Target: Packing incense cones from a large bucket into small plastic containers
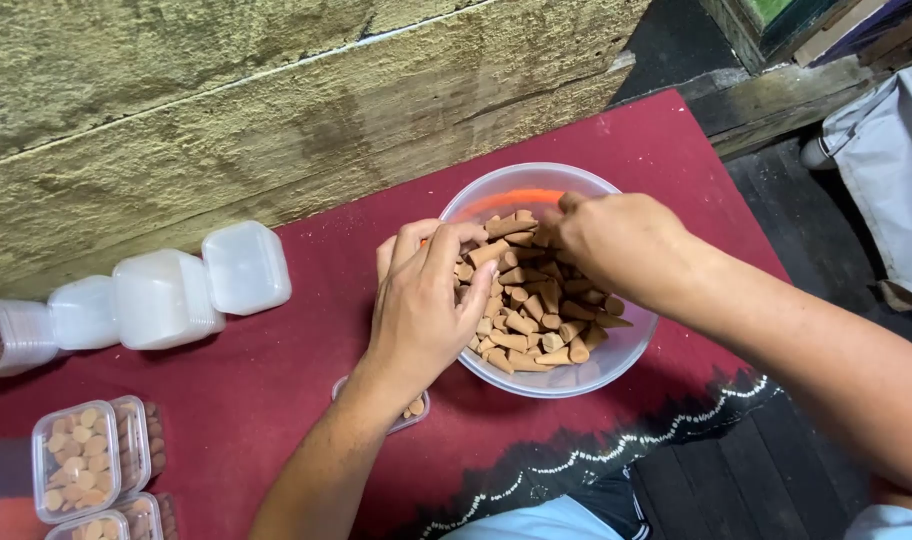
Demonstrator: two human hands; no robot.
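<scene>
A clear plastic bowl (536, 185) full of small tan cones (521, 325) sits on the red cloth (276, 360). My left hand (421, 300) rests over the bowl's left rim with a cone pinched between its fingertips. My right hand (616, 240) reaches into the bowl from the right, fingers curled among the cones at the far side; whether it grips any is hidden. A small clear box (414, 410) with a few cones in it lies under my left wrist, mostly covered.
Several white square lids and boxes (166, 295) line the rough wall (226, 110) at the left. Filled clear boxes (86, 465) of cones stand at the lower left. The cloth's patterned edge (616, 445) hangs at the front; a dark wooden floor (816, 200) lies to the right.
</scene>
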